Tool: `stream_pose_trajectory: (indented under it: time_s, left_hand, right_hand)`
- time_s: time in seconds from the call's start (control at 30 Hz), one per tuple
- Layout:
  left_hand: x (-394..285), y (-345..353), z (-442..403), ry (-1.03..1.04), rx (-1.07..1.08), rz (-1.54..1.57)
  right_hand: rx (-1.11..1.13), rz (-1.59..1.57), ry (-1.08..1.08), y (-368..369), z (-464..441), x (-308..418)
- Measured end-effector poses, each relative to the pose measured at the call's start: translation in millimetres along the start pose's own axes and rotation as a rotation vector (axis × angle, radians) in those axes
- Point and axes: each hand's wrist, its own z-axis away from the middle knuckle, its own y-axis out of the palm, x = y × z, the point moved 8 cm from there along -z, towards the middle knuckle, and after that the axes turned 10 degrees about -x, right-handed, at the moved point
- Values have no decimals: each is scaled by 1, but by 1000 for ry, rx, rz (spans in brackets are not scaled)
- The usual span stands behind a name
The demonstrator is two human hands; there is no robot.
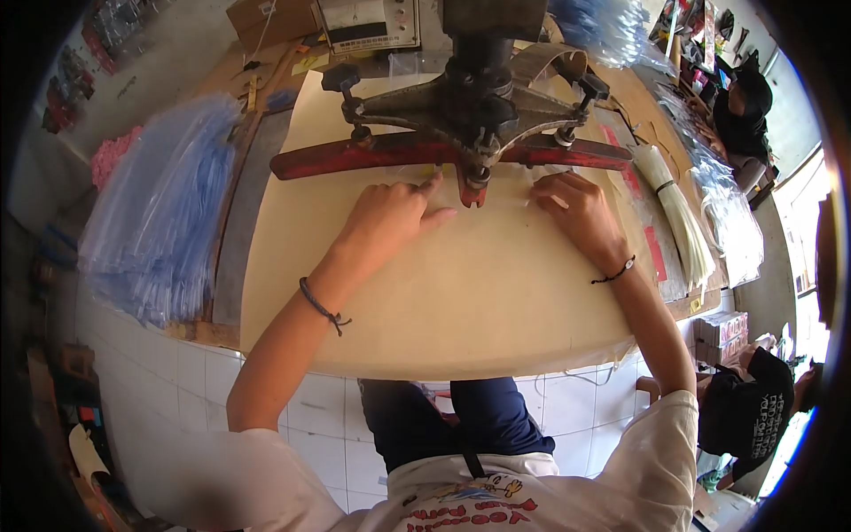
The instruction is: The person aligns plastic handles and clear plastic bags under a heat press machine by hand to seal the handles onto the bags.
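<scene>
My left hand (390, 213) rests low over the tan sheet (425, 301), its index finger reaching the red bar (372, 152) of a press and its thumb held apart. To the right, my right hand (578, 211) has its fingers curled together close to the bar's other side; anything in them is too hidden to make out. Between my hands the dark press head (483, 106) comes down, with a short red arm (472, 188) pointing toward me. Faint clear plastic seems to lie under the bar, though its outline is hard to see.
A tall stack of bluish clear plastic bags (164, 213) hangs over the table's left side. On the right lie a bundle of pale strips (678, 213) and more clear plastic (731, 217). A control box (370, 25) stands behind. Two people (749, 97) are at the right.
</scene>
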Motion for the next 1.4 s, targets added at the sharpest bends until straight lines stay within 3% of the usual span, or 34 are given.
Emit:
stream_pose_trajectory:
  time_s: [0.2,0.47,0.57,0.7,0.8,0.97,1.17,1.4]
  left_hand:
    - [-2,-5,-2,-52,88,-5]
    - [-1,-4,-1,-29,24,25]
    - [-1,-3,-2,30,-62,15]
    - [-4,-10,-3,59,-120,16]
    - [-6,-12,-3,-42,42,-5]
    - [-4,-9,0,-14,-50,31]
    - [9,-7,9,-124,-62,-60]
    - [9,-13,6,-226,-23,-176]
  right_hand:
    - [21,-6,28,1,0,-3]
    - [7,-6,6,-2,-1,1]
    - [41,8,103,-1,0,-4]
    - [40,-5,48,-4,-2,1]
    - [46,-3,8,-2,-2,2]
    - [92,29,-102,-10,8,5]
    - [111,131,267,-46,26,-25]
    - [197,326,255,-39,30,-35]
